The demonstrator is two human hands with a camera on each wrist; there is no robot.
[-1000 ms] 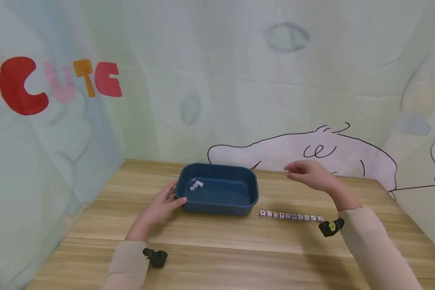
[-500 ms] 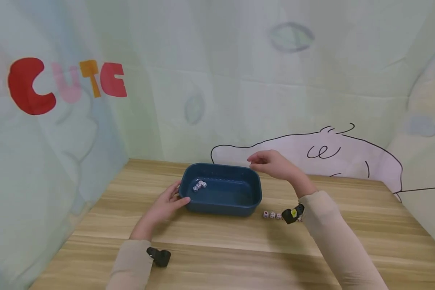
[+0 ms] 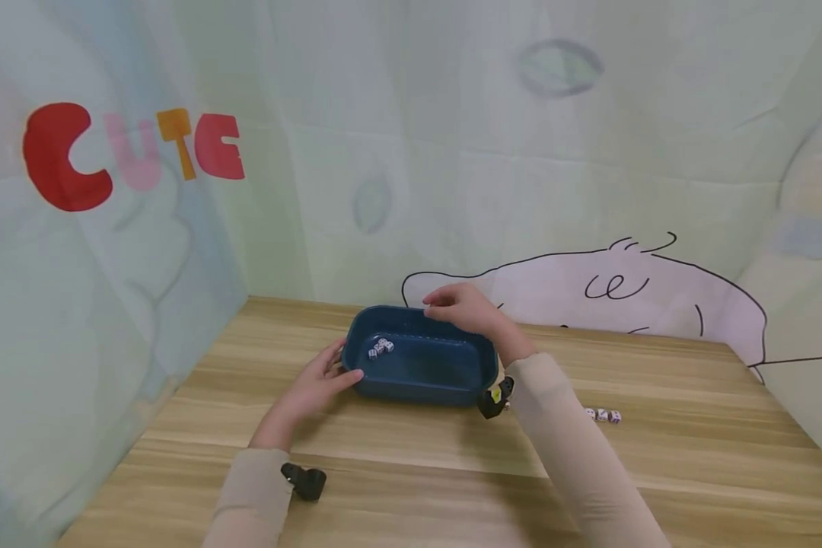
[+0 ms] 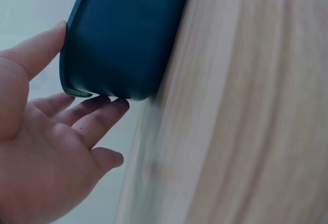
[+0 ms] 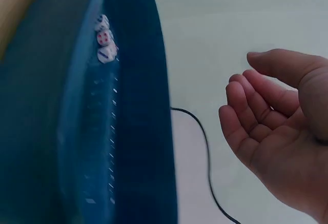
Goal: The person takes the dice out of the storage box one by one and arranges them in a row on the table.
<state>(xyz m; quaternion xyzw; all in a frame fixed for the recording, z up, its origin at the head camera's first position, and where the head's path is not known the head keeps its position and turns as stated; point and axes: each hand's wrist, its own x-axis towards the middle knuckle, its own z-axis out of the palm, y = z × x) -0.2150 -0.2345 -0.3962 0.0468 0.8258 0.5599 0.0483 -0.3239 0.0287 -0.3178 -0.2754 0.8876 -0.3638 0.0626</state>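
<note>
Touching tub: left hand, fingers apart | right hand: fingers loosely curled | dice row: head view only

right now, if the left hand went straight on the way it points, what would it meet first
The blue tray: the left hand has its thumb at the rim and fingers against the outer wall, so there seems no gap, though exact contact is hard to judge.

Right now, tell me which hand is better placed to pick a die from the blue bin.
Probably the right hand: it looks empty and hangs above the blue bin. The left hand is nearer the dice, but holds the bin at its left end.
</note>
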